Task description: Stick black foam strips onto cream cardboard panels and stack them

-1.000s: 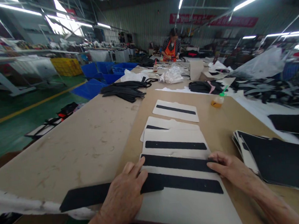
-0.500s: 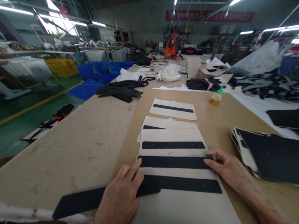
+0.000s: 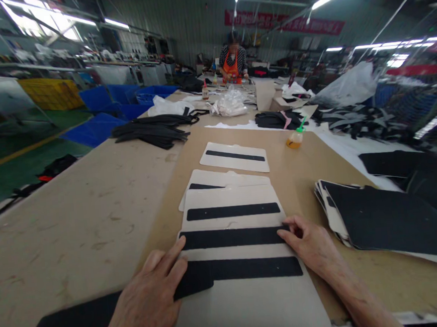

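Observation:
A cream panel [image 3: 245, 307] lies on the tan work table in front of me, with a black strip [image 3: 249, 268] across it. My left hand [image 3: 146, 302] rests flat, fingers apart, on a long black strip [image 3: 72, 323] that runs off the panel's left side toward the bottom edge. My right hand [image 3: 307, 239] has its fingertips at the right end of a second black strip [image 3: 232, 237] and appears to pinch it. Farther up lie more cream panels with black bands [image 3: 233, 158].
A stack of black-backed panels [image 3: 382, 223] lies to the right, beside a glue bottle with a green nozzle [image 3: 295, 140]. Bundled black strips [image 3: 151, 132] and blue crates [image 3: 100, 99] stand beyond. At the far end, a co-worker in an orange apron [image 3: 233, 64] works.
The whole scene has shifted left in view as my head turned. The long strip's outer end now sits lower, near the bottom edge. Both hands stay on the strips.

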Demonstrator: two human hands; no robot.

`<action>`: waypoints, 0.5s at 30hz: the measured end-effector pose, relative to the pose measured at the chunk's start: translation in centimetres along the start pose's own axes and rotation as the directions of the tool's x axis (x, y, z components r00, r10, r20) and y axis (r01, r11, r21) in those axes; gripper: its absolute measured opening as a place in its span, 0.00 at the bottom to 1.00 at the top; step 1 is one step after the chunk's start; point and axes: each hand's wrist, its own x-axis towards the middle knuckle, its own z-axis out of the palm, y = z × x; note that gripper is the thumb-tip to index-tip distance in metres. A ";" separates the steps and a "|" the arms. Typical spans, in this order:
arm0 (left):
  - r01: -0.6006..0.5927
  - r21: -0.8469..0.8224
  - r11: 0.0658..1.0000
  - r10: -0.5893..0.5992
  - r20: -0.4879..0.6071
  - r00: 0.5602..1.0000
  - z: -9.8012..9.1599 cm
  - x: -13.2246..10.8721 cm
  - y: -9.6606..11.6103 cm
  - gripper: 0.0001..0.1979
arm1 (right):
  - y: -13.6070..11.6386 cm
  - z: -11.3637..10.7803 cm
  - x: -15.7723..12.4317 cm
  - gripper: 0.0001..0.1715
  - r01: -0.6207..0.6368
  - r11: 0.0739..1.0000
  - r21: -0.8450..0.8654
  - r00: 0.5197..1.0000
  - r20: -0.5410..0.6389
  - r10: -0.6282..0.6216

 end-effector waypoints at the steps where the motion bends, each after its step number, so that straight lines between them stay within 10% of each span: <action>1: -0.005 0.005 1.000 0.005 -0.004 1.000 0.1 0.0 -0.1 0.24 | 0.0 0.0 0.0 0.14 0.005 1.000 0.000 1.000 -0.002 -0.005; 15: -0.027 0.006 1.000 0.027 0.010 1.000 1.1 -0.4 -0.9 0.27 | 0.5 0.1 -0.9 0.15 0.012 0.998 0.069 1.000 -0.029 -0.010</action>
